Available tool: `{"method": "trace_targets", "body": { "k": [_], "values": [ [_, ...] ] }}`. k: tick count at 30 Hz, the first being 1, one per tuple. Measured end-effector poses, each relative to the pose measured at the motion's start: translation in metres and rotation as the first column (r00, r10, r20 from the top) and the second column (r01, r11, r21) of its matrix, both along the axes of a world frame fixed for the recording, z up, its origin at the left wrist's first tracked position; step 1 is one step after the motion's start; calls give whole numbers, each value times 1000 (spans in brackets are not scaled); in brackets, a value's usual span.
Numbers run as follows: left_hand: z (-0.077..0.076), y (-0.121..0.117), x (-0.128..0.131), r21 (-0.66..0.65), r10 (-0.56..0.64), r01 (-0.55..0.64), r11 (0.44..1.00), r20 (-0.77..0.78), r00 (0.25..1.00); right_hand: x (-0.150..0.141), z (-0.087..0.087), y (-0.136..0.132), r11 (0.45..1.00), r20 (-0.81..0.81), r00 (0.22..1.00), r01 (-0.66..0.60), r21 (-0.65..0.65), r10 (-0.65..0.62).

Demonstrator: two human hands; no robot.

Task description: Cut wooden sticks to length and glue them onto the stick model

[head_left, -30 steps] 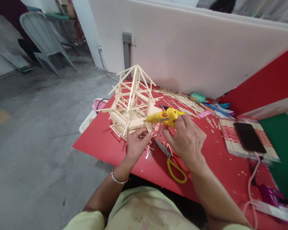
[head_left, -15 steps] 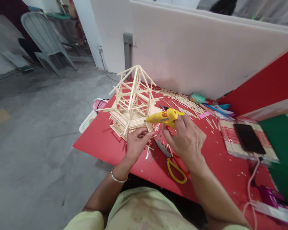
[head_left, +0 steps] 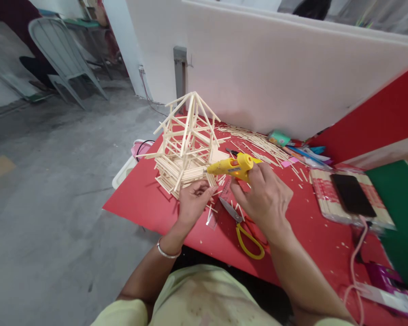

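A model house of pale wooden sticks (head_left: 186,138), with a pointed roof frame, stands on the red tabletop (head_left: 139,199). My right hand (head_left: 265,194) is wrapped round a yellow hot glue gun (head_left: 229,165), its nozzle pointing left at the model's lower right side. Whether the nozzle touches the sticks I cannot tell. At the model's front edge is my left hand (head_left: 195,201), fingers curled and thumb close to the index finger; what is between them is too small to make out. Between and below the hands lie scissors (head_left: 246,240) with yellow handles, partly over a clear ruler (head_left: 226,190).
Loose sticks (head_left: 258,145) are spread along the white partition (head_left: 275,68). At the right, a phone (head_left: 353,195) with a pink cable rests on packed sticks (head_left: 321,190). A green board (head_left: 401,208) is beyond them. A grey chair (head_left: 64,59) and a person (head_left: 20,27) are at far left.
Both hands and the glue gun hold almost the same place. The whole view shifts very slightly; the model has not visibly moved.
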State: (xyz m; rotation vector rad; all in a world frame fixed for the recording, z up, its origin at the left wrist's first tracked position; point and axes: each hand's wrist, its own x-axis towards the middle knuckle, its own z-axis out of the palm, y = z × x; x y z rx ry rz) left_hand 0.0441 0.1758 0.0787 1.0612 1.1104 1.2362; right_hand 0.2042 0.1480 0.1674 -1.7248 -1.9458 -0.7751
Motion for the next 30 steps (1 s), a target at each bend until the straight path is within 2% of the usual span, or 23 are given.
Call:
{"method": "trace_targets", "body": {
  "k": [4,8,10,13,16,19,21,24,26,28,30],
  "values": [
    [-1,-2,-1,52,-12,12,999,-6,1000,3,-2,-5,999,-97,995,-4,35,8],
    [-11,-11,-1,-15,15,-15,1000,-7,1000,15,-5,-19,999,-285,958,31,17,-25],
    [-21,-19,-1,-44,-2,1,999,-26,1000,30,-8,-31,994,-407,907,84,-64,-103],
    [-41,-33,-6,-84,-61,54,995,-79,995,65,-18,-52,943,-570,762,164,-290,-308],
    [-57,-46,-15,-143,-112,96,985,-103,988,112,-40,-73,846,-614,629,140,-514,-477],
    [-66,-57,-28,-154,-124,100,983,-155,980,160,-75,-89,762,-569,594,121,-636,-569],
    [-69,-62,-35,-134,-89,61,989,-217,972,187,-100,-95,738,-557,567,140,-660,-606],
    [-70,-64,-46,-84,25,-54,995,-305,952,213,-128,-98,702,-449,624,234,-673,-639],
    [-68,-62,-53,-23,111,-129,991,-371,922,220,-138,-99,699,-394,673,262,-665,-626],
    [-67,-57,-60,34,173,-175,984,-425,889,221,-140,-101,692,-343,705,287,-662,-621],
    [-66,-51,-64,61,219,-215,975,-454,864,214,-134,-104,692,-269,740,346,-633,-616]
  ]
}}
